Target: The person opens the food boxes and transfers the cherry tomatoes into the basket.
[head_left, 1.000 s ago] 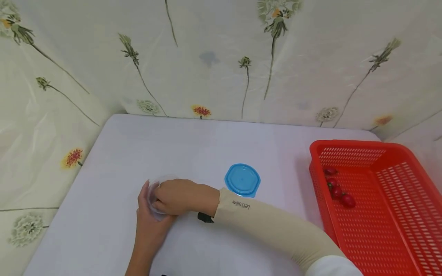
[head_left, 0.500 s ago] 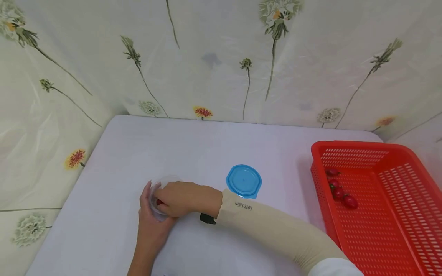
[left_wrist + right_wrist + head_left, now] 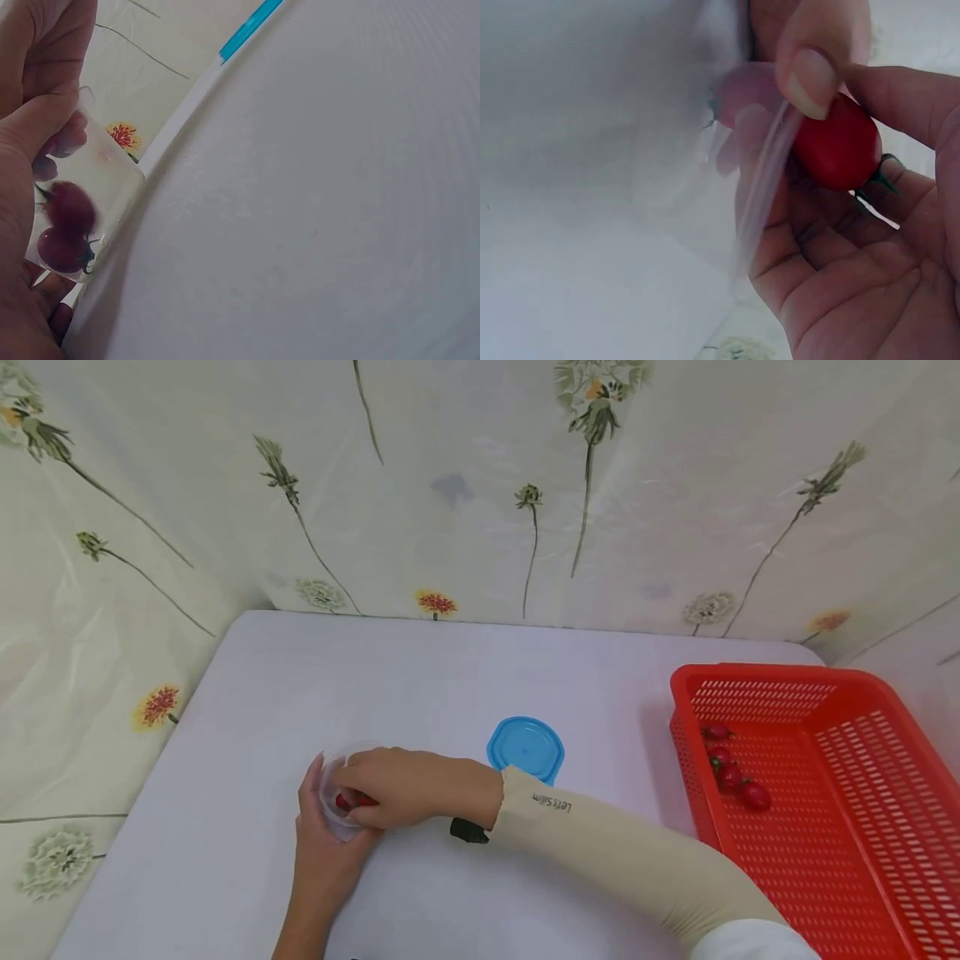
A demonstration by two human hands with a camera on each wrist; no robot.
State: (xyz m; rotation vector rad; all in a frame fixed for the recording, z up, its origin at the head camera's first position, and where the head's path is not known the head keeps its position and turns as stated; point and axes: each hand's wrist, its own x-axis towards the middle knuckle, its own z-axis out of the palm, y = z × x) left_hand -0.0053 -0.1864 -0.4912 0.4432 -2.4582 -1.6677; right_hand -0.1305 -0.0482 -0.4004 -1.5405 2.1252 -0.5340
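Note:
On the left part of the table, my left hand [image 3: 324,852] wraps round a clear plastic container [image 3: 342,832] and steadies it. My right hand [image 3: 401,787] reaches in over its rim, fingers curled. A red cherry tomato [image 3: 838,146] with a green stem is held in the right hand at the rim, as the right wrist view shows. Through the clear wall in the left wrist view, cherry tomatoes [image 3: 63,250] lie at the bottom, and fingertips show above them. The right hand hides part of the container from the head view.
A blue lid [image 3: 527,747] lies flat beyond the right forearm. On the right stands a red slotted basket [image 3: 810,860] with several cherry tomatoes [image 3: 753,795] along its left side. Patterned sheeting [image 3: 450,527] hangs behind the table.
My right forearm has shifted slightly to the right, covering the lid's near edge. Red from a cherry tomato now shows more below the right hand's fingers. The left hand keeps its hold.

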